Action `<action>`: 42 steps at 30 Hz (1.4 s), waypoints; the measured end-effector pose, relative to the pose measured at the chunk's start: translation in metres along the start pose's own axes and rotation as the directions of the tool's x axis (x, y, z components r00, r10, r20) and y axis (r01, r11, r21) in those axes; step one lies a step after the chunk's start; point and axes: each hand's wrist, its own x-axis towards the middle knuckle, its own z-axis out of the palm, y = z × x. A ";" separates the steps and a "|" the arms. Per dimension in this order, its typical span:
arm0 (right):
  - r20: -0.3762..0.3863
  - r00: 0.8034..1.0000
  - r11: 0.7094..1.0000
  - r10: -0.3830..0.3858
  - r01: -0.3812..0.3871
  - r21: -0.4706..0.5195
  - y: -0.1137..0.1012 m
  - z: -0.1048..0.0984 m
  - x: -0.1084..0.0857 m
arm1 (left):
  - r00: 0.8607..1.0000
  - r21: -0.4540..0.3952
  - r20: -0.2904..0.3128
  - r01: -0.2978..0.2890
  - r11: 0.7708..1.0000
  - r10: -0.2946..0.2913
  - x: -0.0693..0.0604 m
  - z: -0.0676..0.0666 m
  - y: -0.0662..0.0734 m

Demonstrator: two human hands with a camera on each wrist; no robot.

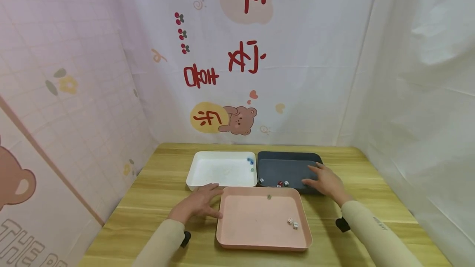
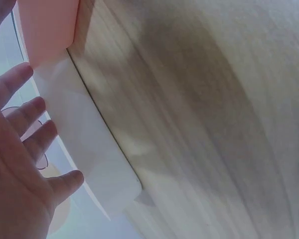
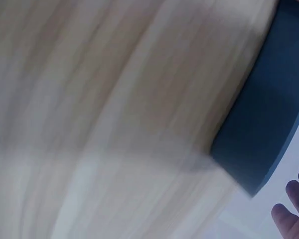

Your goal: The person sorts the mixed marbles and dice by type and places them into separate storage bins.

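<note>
My left hand (image 1: 200,203) is at the left side of the pink tray (image 1: 256,240), fingers spread and holding nothing, its thumb by the rim. In the left wrist view its fingers (image 2: 20,122) are extended in front of the white tray (image 2: 97,144). Over the right part of the dark grey tray (image 1: 289,155) is my right hand (image 1: 326,181), fingers loosely parted; a small pale piece shows at its thumb tip. Two white dice (image 1: 292,223) lie at the pink tray's right, and a small greenish piece (image 1: 269,197) near its far edge.
Behind the pink tray, the white tray (image 1: 219,154) stands left of the dark one. It holds small blue pieces (image 1: 250,161) and a pale green piece (image 1: 252,170). White dice (image 1: 286,183) and a red die (image 1: 280,183) lie in the dark tray. Curtains surround the wooden table (image 1: 156,184).
</note>
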 end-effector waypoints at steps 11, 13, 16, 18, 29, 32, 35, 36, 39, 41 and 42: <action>0.061 0.997 0.999 0.047 -0.047 -0.001 0.022 0.004 -0.019 | 1.000 0.034 -0.005 0.018 0.999 -0.018 0.004 -0.014 0.010; 0.073 0.996 0.998 0.056 -0.056 0.002 0.023 0.005 -0.021 | 1.000 0.046 -0.012 0.005 0.999 -0.005 0.005 -0.018 0.014; 0.084 0.994 0.998 0.066 -0.067 0.002 0.023 0.006 -0.023 | 1.000 0.067 -0.016 -0.014 0.998 0.015 0.008 -0.023 0.019; 0.082 0.994 0.998 0.070 -0.070 -0.002 0.022 0.006 -0.023 | 1.000 0.082 -0.016 -0.021 0.996 0.022 0.010 -0.026 0.024; 0.067 0.995 0.996 0.073 -0.069 -0.058 0.021 0.004 -0.023 | 0.998 0.201 0.044 -0.043 0.979 0.035 0.036 -0.032 0.054; 0.090 0.992 0.995 0.089 -0.084 -0.056 0.024 0.004 -0.023 | 0.997 0.258 0.061 -0.059 0.964 0.045 0.045 -0.030 0.064; 0.109 0.989 0.994 0.100 -0.095 -0.050 0.025 0.005 -0.022 | 0.995 0.317 0.075 -0.085 0.945 0.065 0.054 -0.027 0.072; 0.114 0.988 0.994 0.103 -0.098 -0.049 0.025 0.005 -0.022 | 0.994 0.336 0.076 -0.096 0.937 0.075 0.058 -0.026 0.074; 0.119 0.987 0.994 0.107 -0.103 -0.045 0.026 0.005 -0.021 | 0.991 0.373 0.073 -0.134 0.918 0.115 0.066 -0.022 0.078; 0.120 0.987 0.994 0.107 -0.103 -0.041 0.025 0.005 -0.021 | 0.988 0.377 0.064 -0.157 0.913 0.143 0.071 -0.020 0.080; 0.121 0.987 0.994 0.107 -0.103 -0.035 0.025 0.005 -0.020 | 0.986 0.375 0.061 -0.167 0.912 0.156 0.074 -0.018 0.081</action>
